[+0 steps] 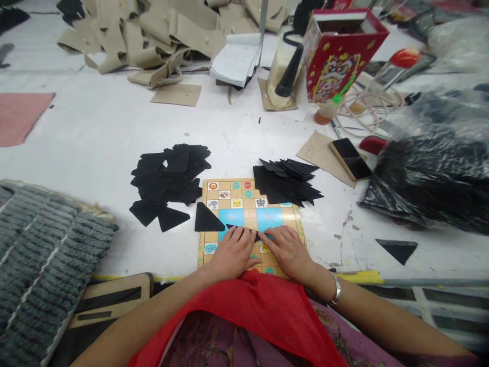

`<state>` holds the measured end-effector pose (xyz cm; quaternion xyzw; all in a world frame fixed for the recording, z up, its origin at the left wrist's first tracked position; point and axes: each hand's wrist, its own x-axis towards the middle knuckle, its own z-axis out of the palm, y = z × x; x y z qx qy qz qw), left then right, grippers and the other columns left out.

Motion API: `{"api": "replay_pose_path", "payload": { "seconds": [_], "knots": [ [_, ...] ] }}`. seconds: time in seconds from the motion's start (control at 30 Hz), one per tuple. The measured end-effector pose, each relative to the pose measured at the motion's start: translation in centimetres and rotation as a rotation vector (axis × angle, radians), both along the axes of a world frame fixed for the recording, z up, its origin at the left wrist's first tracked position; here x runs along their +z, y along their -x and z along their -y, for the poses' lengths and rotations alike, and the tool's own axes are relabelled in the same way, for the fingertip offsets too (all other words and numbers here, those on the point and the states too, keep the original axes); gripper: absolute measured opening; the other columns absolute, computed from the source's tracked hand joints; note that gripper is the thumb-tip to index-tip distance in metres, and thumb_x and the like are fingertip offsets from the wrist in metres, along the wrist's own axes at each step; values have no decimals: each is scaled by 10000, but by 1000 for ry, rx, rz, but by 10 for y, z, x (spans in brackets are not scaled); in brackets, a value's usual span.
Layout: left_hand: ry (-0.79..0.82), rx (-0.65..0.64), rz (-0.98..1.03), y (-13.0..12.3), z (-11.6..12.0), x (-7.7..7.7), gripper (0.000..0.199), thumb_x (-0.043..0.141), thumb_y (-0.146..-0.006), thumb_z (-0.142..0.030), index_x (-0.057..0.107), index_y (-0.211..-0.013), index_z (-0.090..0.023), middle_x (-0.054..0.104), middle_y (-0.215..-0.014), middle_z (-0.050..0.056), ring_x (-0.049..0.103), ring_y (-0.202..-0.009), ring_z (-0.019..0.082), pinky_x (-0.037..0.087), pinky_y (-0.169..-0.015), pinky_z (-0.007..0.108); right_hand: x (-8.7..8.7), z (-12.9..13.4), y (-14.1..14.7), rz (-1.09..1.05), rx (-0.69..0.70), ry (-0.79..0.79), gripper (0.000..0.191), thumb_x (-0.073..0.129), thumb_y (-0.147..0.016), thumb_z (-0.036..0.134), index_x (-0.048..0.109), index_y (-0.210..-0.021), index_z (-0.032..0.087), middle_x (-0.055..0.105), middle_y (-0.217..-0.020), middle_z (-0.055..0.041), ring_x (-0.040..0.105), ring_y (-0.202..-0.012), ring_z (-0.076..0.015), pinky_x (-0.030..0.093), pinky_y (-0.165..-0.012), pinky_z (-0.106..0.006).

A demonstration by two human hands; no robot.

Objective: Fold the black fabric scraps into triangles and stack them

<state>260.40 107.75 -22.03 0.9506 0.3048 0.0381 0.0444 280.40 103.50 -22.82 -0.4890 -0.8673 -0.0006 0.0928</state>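
Note:
My left hand point(232, 252) and my right hand point(289, 251) lie side by side, fingers flat, pressing a small black piece point(244, 230) down on a colourful game board point(244, 204). Most of that piece is hidden under my fingertips. A black triangle point(206, 219) lies at the board's left edge, just beyond my left hand. A loose heap of black cut pieces point(168, 176) sits to the left of the board. A neater stack of black triangles point(286, 182) overlaps the board's right corner.
A grey knitted cloth point(42, 255) covers the near left. A phone point(350, 159) on brown card and a black plastic bag point(431, 178) lie to the right. A red box point(340, 51), beige strap pieces point(153, 35) and a lone black triangle point(397, 250) are also on the table.

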Motion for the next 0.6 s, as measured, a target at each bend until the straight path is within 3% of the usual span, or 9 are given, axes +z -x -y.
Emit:
{"api": "replay_pose_path", "payload": {
  "seconds": [0.1, 0.2, 0.3, 0.4, 0.5, 0.6],
  "knots": [
    [49, 6, 13, -1, -1, 7, 654, 527, -786, -568, 460, -1237, -98, 530, -1104, 117, 465, -1019, 255, 375, -923, 397, 2, -1, 4, 40, 34, -10, 378, 472, -816, 107, 547, -1186, 125, 577, -1063, -117, 458, -999, -228, 324, -944, -436],
    [78, 40, 114, 13, -7, 10, 643, 502, -795, -586, 453, -1237, -122, 519, -1164, 119, 461, -1072, 235, 392, -933, 370, 7, -13, -7, 77, 68, -80, 381, 470, -779, 63, 577, -1139, 129, 591, -1043, -118, 470, -1004, -232, 321, -946, -431],
    [-47, 256, 248, 46, -15, 5, 461, 424, -892, -422, 455, -1239, -121, 497, -1235, 135, 427, -1158, 232, 370, -982, 399, 20, -36, -30, 133, -58, -204, 360, 459, -767, 45, 601, -1088, 127, 582, -1085, -142, 479, -1007, -255, 324, -924, -444],
    [-178, 469, 225, 78, -19, -4, 312, 362, -889, -163, 527, -1148, -111, 535, -1179, 141, 460, -1123, 235, 389, -952, 428, 34, -55, -39, 120, -216, -295, 348, 452, -807, 80, 579, -1127, 133, 572, -1130, -135, 491, -993, -261, 357, -864, -418],
    [-167, 397, 109, 82, -12, -11, 312, 379, -853, -105, 551, -1114, -100, 577, -1060, 130, 513, -984, 228, 427, -861, 403, 35, -60, -14, -22, -141, -254, 301, 442, -840, 112, 581, -1108, 123, 603, -1060, -114, 519, -914, -223, 392, -787, -353],
    [-109, 265, 98, 60, 1, -11, 261, 412, -880, -215, 581, -1057, -125, 591, -893, 85, 524, -825, 214, 442, -745, 381, 21, -56, 31, -149, -46, -127, 242, 449, -864, 146, 599, -1051, 125, 620, -990, -94, 528, -877, -197, 402, -754, -320]
  ]
}}
